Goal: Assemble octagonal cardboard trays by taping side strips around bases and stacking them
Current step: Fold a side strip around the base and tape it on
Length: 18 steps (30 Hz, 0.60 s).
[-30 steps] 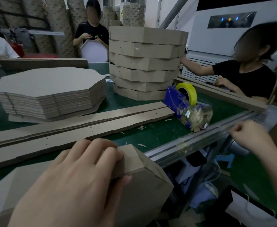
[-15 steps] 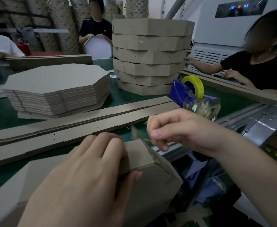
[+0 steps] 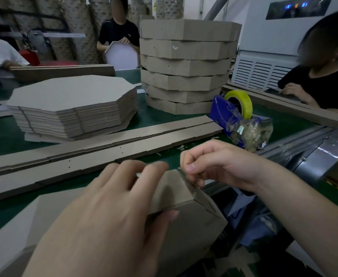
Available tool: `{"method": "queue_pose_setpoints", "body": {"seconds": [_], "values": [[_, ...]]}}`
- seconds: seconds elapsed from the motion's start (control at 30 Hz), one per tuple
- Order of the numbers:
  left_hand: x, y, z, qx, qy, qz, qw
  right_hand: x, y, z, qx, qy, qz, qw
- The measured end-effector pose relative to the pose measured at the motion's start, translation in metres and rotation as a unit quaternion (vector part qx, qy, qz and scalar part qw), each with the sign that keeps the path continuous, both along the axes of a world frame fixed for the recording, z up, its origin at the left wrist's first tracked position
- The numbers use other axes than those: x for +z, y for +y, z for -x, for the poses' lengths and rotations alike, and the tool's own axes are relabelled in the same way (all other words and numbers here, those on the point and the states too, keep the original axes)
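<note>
The stiff, light brown octagonal cardboard tray (image 3: 184,232) at the green desk (image 3: 164,118) edge is being gripped at its corner by the left hand (image 3: 108,216), with clear tape (image 3: 182,172) seemingly being pinched by the right hand (image 3: 214,164).

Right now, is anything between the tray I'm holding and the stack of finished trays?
Yes, but only low things: the long side strips lie flat between the tray and the stack of finished trays. The tape dispenser stands just right of that line. Lifted over, the way looks open.
</note>
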State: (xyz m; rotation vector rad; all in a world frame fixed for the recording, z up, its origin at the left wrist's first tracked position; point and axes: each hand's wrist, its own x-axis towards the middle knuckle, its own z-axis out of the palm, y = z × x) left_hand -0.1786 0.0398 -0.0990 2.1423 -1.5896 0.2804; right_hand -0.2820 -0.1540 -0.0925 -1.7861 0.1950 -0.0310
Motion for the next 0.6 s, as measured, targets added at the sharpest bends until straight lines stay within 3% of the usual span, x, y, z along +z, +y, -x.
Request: {"method": "queue_pose_setpoints", "body": {"seconds": [0.07, 0.17, 0.33, 0.5, 0.6], "values": [[-0.002, 0.009, 0.003, -0.011, -0.089, 0.054, 0.994, 0.0, 0.0, 0.0, 0.002, 0.005, 0.003, 1.0], [0.0, 0.008, 0.003, -0.009, -0.114, 0.02, 0.993, -0.001, 0.0, 0.002, -0.003, 0.013, 0.018, 1.0], [-0.002, 0.007, 0.002, -0.016, -0.122, 0.021, 0.992, -0.003, 0.002, 0.003, -0.008, 0.052, 0.05, 0.997], [-0.004, 0.004, 0.004, -0.022, -0.13, 0.034, 0.991, 0.001, -0.005, 0.003, 0.009, 0.16, 0.042, 0.986], [-0.004, 0.006, 0.004, -0.019, -0.124, 0.033, 0.992, -0.001, -0.009, 0.002, 0.009, 0.24, 0.128, 0.962]]}}
